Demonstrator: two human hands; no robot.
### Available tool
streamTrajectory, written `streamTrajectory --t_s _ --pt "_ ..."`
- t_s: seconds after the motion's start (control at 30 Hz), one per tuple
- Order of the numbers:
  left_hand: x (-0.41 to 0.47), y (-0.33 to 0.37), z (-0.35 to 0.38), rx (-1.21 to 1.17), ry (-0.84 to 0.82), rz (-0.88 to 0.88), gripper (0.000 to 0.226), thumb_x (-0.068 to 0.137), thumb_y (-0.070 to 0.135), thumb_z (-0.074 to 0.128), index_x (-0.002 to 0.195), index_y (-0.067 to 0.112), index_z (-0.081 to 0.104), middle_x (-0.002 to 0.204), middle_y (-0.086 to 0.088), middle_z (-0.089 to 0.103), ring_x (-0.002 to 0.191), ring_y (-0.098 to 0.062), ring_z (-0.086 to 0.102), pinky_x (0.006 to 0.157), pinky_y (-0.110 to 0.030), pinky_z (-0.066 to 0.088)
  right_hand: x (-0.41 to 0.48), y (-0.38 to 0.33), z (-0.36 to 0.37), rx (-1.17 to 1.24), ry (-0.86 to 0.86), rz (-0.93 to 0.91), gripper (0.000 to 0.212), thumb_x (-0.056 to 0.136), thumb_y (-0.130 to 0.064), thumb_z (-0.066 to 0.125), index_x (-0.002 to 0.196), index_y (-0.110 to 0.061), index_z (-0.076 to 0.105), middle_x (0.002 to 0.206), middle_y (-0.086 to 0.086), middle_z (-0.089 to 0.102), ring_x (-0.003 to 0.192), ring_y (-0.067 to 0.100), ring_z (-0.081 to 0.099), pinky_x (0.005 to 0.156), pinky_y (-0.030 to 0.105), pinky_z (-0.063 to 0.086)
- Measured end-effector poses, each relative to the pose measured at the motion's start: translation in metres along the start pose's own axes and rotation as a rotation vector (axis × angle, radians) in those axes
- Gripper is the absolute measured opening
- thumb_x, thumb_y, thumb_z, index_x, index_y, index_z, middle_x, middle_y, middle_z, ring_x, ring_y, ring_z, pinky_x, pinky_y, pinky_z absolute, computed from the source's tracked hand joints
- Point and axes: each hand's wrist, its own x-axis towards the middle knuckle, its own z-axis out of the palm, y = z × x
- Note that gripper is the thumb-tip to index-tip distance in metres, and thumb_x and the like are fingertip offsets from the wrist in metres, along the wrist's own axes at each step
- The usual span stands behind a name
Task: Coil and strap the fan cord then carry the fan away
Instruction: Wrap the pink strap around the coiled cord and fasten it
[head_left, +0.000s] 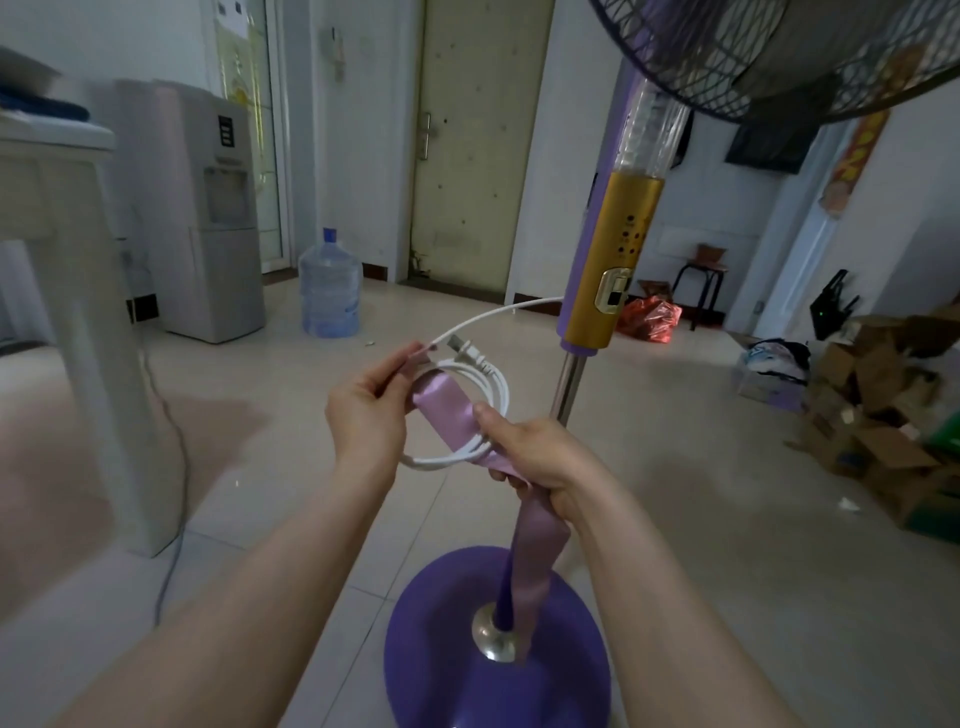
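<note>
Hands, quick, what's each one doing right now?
Left hand: closed, pinching the ribbon at the cord coil.
Right hand: closed on ribbon and coil.

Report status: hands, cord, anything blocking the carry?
Left hand pinching ribbon end at the coil; right hand gripping coiled cord and ribbon. Plug loose on top, ribbon untied. Cardboard boxes on floor, right.

Pale tiled floor (701, 467) under purple fan base (447, 649), water jug (330, 291), dispenser (208, 218), cardboard boxes (883, 415).
</note>
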Motion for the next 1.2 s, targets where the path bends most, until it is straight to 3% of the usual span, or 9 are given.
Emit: streamTrajectory --t_s 0.17,0.27,0.37,0.47,0.6,0.73,0.9,1.03,1.2 --pt "-0.011 -0.005 -0.010 0.220 -0.053 0.276 0.034 0.088 0.003 0.062 0.106 0.031 0.072 0.104 0.007 0.073 0.098 -0.008 0.068 0.090 -0.029 0.054 0.004 -0.022 0.001 0.001 -0.004 0.040 0.048 0.100 -0.039 0.042 0.079 -0.003 0.064 0.051 0.009 0.061 0.031 0.010 0.050 0.036 0.015 0.034" --pt "-0.010 0.001 -0.014 0.366 -0.054 0.468 0.041 0.086 -0.003 0.060 0.110 0.028 0.069 0.108 0.011 0.069 0.099 -0.001 0.064 0.089 -0.014 0.050 0.005 -0.033 0.005 0.041 -0.045 0.098 0.046 0.098 -0.042 0.037 0.089 -0.006 0.063 0.067 0.013 0.067 0.049 0.018 0.060 0.047 0.024 0.041" --pt "-0.010 0.005 -0.016 0.520 -0.078 0.658 0.039 0.083 -0.008 0.062 0.113 0.016 0.070 0.112 0.006 0.068 0.102 0.001 0.060 0.093 -0.016 0.049 0.006 -0.040 0.008 0.057 -0.140 0.127 0.065 0.093 -0.066 0.035 0.106 -0.009 0.063 0.085 0.013 0.071 0.067 0.019 0.066 0.053 0.026 0.048" --pt "-0.017 0.006 -0.017 0.692 -0.158 0.786 0.044 0.083 -0.005 0.063 0.123 0.011 0.066 0.124 -0.006 0.065 0.109 -0.015 0.061 0.095 -0.027 0.050 0.007 -0.043 0.016 0.102 -0.203 0.116 0.083 0.082 -0.081 0.035 0.120 -0.011 0.060 0.102 0.013 0.070 0.089 0.021 0.067 0.061 0.026 0.050" --pt "-0.021 0.008 -0.025 0.899 -0.323 0.845 0.067 0.079 0.029 0.068 0.140 0.011 0.047 0.137 -0.010 0.051 0.119 -0.022 0.050 0.098 -0.032 0.046 0.007 -0.043 0.026 0.083 -0.115 0.089 0.066 0.085 -0.075 0.041 0.091 -0.013 0.064 0.097 0.009 0.067 0.088 0.019 0.063 0.073 0.028 0.049" --pt "-0.023 0.010 -0.030 1.399 -0.454 0.846 0.117 0.064 0.064 0.067 0.151 0.006 0.015 0.153 -0.015 0.025 0.128 -0.029 0.037 0.104 -0.037 0.041 0.010 -0.041 0.027 0.061 -0.061 0.136 0.062 0.094 -0.062 0.040 0.116 -0.008 0.063 0.113 0.014 0.068 0.101 0.024 0.064 0.094 0.036 0.051" --pt "-0.023 0.013 -0.021 1.607 -0.312 0.824 0.110 0.066 0.032 0.081 0.150 0.002 0.015 0.149 -0.018 0.028 0.114 -0.033 0.045 0.090 -0.039 0.046 0.004 -0.040 0.029 -0.004 -0.043 0.110 0.035 0.098 -0.030 0.051 0.103 0.000 0.067 0.084 0.012 0.065 0.065 0.016 0.059 0.059 0.024 0.046" --pt "-0.022 0.018 -0.012 1.630 -0.228 0.785 0.102 0.070 0.019 0.077 0.149 0.000 0.015 0.142 -0.018 0.036 0.105 -0.033 0.049 0.079 -0.038 0.047 0.000 -0.044 0.026 -0.076 -0.037 0.050 0.016 0.091 -0.008 0.056 0.097 -0.001 0.070 0.089 0.015 0.073 0.064 0.013 0.061 0.058 0.020 0.047" --pt "-0.008 0.022 -0.017 1.594 -0.197 0.803 0.090 0.072 0.011 0.072 0.147 0.002 0.022 0.139 -0.017 0.039 0.093 -0.031 0.050 0.072 -0.036 0.046 -0.009 -0.043 0.009 -0.171 -0.111 -0.010 0.020 0.088 -0.026 0.067 0.101 -0.012 0.072 0.073 -0.004 0.077 0.058 0.003 0.066 0.058 0.023 0.043"
